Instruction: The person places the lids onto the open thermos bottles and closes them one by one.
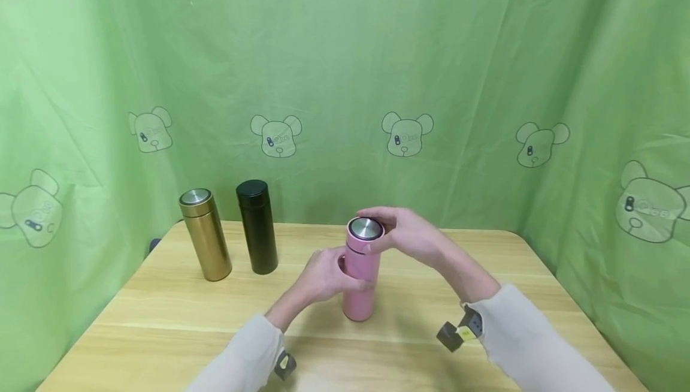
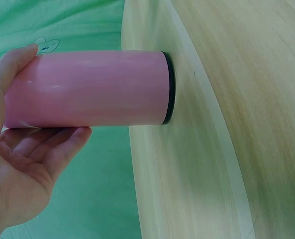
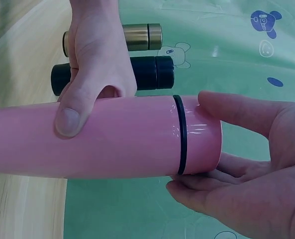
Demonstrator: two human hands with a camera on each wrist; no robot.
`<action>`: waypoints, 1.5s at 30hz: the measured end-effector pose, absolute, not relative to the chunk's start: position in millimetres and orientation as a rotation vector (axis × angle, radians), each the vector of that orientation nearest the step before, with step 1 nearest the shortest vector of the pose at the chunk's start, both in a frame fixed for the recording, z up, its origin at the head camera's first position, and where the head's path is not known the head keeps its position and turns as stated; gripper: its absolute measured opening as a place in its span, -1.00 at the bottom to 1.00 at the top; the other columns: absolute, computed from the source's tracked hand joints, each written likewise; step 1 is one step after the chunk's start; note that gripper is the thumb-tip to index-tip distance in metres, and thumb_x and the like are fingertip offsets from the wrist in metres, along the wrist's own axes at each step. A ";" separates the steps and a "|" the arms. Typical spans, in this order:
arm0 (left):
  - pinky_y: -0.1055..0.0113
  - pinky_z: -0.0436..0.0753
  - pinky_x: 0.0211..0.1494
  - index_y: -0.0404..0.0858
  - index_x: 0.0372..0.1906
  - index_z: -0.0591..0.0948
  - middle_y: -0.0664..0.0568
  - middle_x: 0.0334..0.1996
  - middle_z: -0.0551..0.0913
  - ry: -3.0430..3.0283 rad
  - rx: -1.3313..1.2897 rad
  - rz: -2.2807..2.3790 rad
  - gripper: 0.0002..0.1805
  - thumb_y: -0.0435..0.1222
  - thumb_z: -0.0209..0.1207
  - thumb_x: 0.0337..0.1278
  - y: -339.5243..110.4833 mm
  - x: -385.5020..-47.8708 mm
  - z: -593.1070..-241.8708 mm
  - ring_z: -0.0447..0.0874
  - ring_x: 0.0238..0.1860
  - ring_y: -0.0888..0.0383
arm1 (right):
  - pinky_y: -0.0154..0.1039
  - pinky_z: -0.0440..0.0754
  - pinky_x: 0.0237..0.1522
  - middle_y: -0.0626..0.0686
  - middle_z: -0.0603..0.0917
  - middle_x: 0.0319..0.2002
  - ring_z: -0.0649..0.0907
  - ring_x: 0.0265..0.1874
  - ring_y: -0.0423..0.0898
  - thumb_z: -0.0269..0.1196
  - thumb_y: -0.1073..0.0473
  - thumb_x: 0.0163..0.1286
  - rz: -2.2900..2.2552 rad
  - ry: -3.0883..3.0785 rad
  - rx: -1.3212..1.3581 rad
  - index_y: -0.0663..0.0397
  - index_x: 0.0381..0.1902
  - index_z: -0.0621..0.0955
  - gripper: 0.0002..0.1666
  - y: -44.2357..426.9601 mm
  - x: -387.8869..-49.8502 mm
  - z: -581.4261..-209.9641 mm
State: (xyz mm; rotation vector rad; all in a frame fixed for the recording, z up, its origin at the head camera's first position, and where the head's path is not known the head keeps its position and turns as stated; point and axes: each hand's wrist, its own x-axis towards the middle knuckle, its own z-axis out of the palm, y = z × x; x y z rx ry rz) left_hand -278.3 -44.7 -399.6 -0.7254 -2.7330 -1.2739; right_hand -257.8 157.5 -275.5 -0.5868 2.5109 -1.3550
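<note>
A pink thermos flask (image 1: pixel 360 305) stands upright in front of me at the middle of the wooden table. My left hand (image 1: pixel 325 277) grips its body, with the thumb (image 3: pixel 68 122) across the near side. Around the pink lid (image 3: pixel 203 134) with its steel top, my right hand (image 1: pixel 415 237) holds thumb and fingers on opposite sides. The lid sits on the flask, and a black ring (image 3: pixel 181 134) marks the seam. In the left wrist view the flask's dark base (image 2: pixel 169 88) shows; I cannot tell whether it touches the table.
On the left of the table (image 1: pixel 162 320) stand a gold thermos flask (image 1: pixel 209 242) and a black thermos flask (image 1: pixel 260 230), both upright with lids on. A green curtain (image 1: pixel 345 68) printed with bear heads hangs behind the table and along both sides.
</note>
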 end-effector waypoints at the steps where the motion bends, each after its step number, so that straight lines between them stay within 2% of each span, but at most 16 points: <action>1: 0.34 0.66 -0.20 0.04 -0.12 0.67 0.25 -0.29 0.74 -2.731 -0.728 -1.273 -0.50 0.13 0.50 -0.21 -44.9 -278.4 -399.5 0.68 -0.29 0.31 | 0.23 0.40 0.40 0.08 0.60 0.31 0.52 0.36 0.09 0.43 0.20 0.17 -1.354 2.517 -0.574 -0.01 0.44 0.44 -0.16 157.3 -258.0 -275.3; 13: 0.36 0.65 -0.22 0.05 -0.15 0.68 0.26 -0.32 0.74 -2.726 -0.730 -1.256 -0.54 0.13 0.50 -0.21 -44.2 -278.9 -399.4 0.67 -0.32 0.32 | 0.16 0.50 0.31 0.02 0.69 0.18 0.61 0.22 0.03 0.52 0.18 0.03 -1.352 2.613 -0.502 -0.08 0.34 0.56 -0.16 156.6 -262.6 -278.3; 22: 0.36 0.64 -0.30 0.03 -0.19 0.68 0.29 -0.37 0.72 -2.715 -0.708 -1.242 -0.54 0.13 0.52 -0.22 -43.9 -277.6 -399.4 0.64 -0.37 0.31 | -0.01 0.62 0.14 0.09 0.71 0.01 0.67 0.02 -0.01 0.62 0.08 -0.05 -1.448 2.696 -0.464 0.11 0.21 0.57 -0.17 147.5 -256.5 -285.0; 28: 0.37 0.64 -0.31 0.00 -0.15 0.69 0.26 -0.35 0.74 -2.702 -0.711 -1.256 -0.50 0.14 0.52 -0.23 -43.9 -277.8 -400.3 0.65 -0.37 0.31 | -0.14 0.65 -0.04 0.09 0.68 -0.07 0.66 -0.09 -0.01 0.64 -0.03 -0.07 -1.498 2.814 -0.428 0.10 0.12 0.53 -0.17 142.4 -250.6 -295.4; 35: 0.38 0.65 -0.27 0.01 -0.10 0.70 0.23 -0.31 0.77 -2.677 -0.730 -1.261 -0.48 0.12 0.53 -0.22 -44.1 -278.0 -401.6 0.67 -0.33 0.32 | -0.16 0.64 -0.10 0.08 0.66 -0.09 0.64 -0.11 -0.01 0.63 -0.14 -0.08 -1.477 2.887 -0.396 0.06 0.08 0.50 -0.15 141.0 -250.7 -302.5; 45: 0.38 0.66 -0.25 -0.02 -0.03 0.69 0.20 -0.27 0.77 -2.698 -0.730 -1.256 -0.41 0.14 0.52 -0.23 -44.0 -278.4 -400.7 0.68 -0.31 0.31 | -0.16 0.65 -0.07 0.08 0.65 -0.06 0.65 -0.11 -0.03 0.62 -0.14 -0.03 -1.439 2.895 -0.458 0.10 0.12 0.48 -0.13 142.3 -249.2 -301.9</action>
